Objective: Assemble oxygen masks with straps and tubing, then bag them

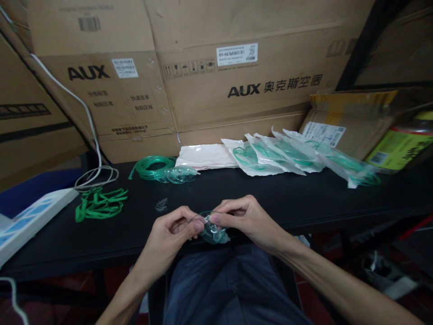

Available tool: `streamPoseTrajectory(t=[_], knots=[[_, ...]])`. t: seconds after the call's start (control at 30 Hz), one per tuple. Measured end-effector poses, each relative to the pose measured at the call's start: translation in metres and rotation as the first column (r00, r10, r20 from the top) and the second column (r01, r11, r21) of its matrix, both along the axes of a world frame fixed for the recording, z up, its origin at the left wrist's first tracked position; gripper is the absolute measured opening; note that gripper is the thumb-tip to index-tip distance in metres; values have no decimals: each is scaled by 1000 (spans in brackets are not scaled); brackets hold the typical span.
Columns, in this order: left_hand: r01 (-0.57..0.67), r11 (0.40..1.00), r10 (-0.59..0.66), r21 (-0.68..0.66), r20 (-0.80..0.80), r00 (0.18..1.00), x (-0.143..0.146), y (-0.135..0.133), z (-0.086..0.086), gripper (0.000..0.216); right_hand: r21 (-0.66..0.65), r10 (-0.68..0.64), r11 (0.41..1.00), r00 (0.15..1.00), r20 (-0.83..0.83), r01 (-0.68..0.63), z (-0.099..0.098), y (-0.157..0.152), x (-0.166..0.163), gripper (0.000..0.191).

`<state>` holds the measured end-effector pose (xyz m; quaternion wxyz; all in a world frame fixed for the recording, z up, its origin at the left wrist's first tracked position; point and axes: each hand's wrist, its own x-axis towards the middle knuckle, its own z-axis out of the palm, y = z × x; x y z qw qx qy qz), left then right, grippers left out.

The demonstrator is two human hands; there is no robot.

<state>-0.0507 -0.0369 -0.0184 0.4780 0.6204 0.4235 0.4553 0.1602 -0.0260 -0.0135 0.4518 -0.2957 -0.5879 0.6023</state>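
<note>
Both my hands meet over the near edge of a black table (304, 198), holding a small clear plastic mask (213, 230). My left hand (172, 230) pinches its left side, where a thin strap or wire runs across. My right hand (241, 219) is closed on the mask's upper right side with fingers curled. A second clear mask (179, 175) lies further back with a coil of green tubing (150, 167).
Several sealed bags of green tubing (291, 155) lie in a row at the back right, beside a flat white bag (206, 156). Green elastic straps (99, 203) lie at the left, near a white power strip (30, 216). Large cardboard boxes (203, 67) stand behind.
</note>
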Motion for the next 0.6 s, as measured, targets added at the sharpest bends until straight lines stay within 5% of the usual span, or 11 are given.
streamPoseTrajectory(t=[0.33,0.6], knots=[[31,999,-34,-32,-92,995,0,-2,6,33,84,39,995,997,63,-44,1,1,2,22],[49,998,-52,-34,-88,995,1,-3,9,34,-45,128,990,989,-80,-132,1,3,2,21]])
